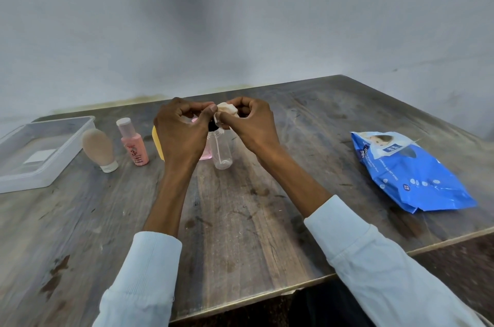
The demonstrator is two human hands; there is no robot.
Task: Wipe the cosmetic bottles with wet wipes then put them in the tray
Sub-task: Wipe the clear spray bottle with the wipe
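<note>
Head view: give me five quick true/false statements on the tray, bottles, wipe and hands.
1. The tray holds two bottles. False: no bottle is in it; they all stand on the table.
2. Both hands hold a bunched wipe above the clear bottle. True: left hand, right hand.
3. The blue wipe pack lies on the person's right. True.
4. The beige tube lies flat on its side. False: it stands on its white cap.
5. The pink bottle stands between the beige tube and the hands. True.
</note>
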